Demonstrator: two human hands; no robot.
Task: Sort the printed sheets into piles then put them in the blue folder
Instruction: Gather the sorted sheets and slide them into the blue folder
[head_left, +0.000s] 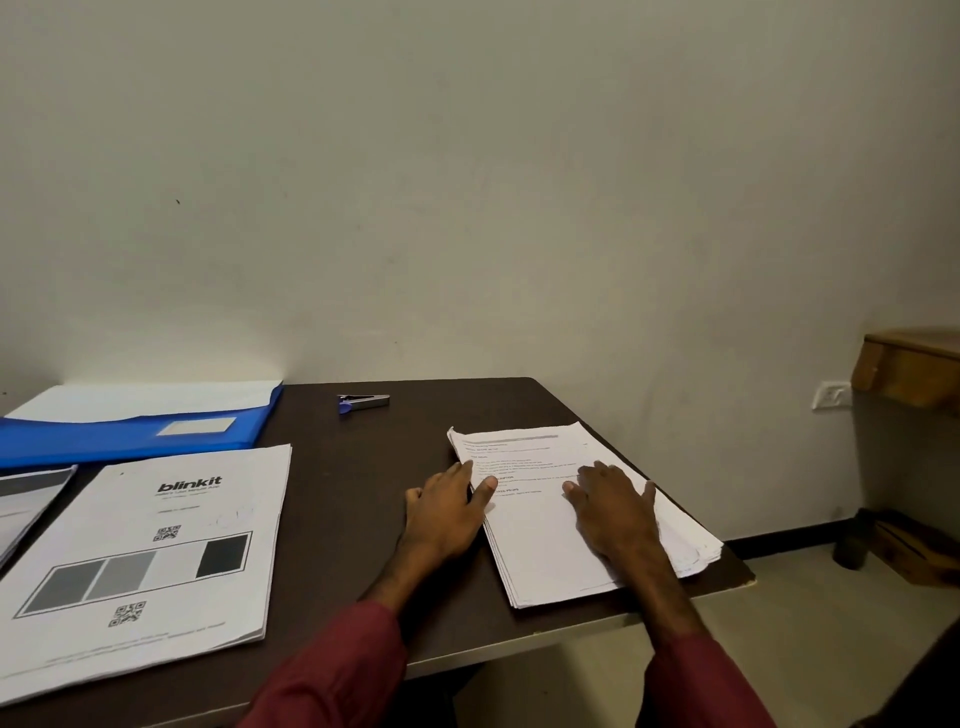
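Observation:
A stack of printed text sheets (540, 545) lies at the right end of the dark table (353, 499). My right hand (613, 509) rests flat on top of it, fingers straight. My left hand (449, 512) lies at the stack's left edge, thumb on the top sheet and fingers on the table. A second pile with a "blinkit" page (156, 551) on top lies at the left front. A third pile (26, 499) shows partly at the far left edge. The blue folder (130, 431) lies open at the back left, with white paper showing inside.
A small blue and metal stapler (362, 402) lies at the back middle of the table. The wall runs right behind the table. A wooden piece of furniture (909, 374) stands to the right, across a strip of floor. The right stack reaches close to the table's right edge.

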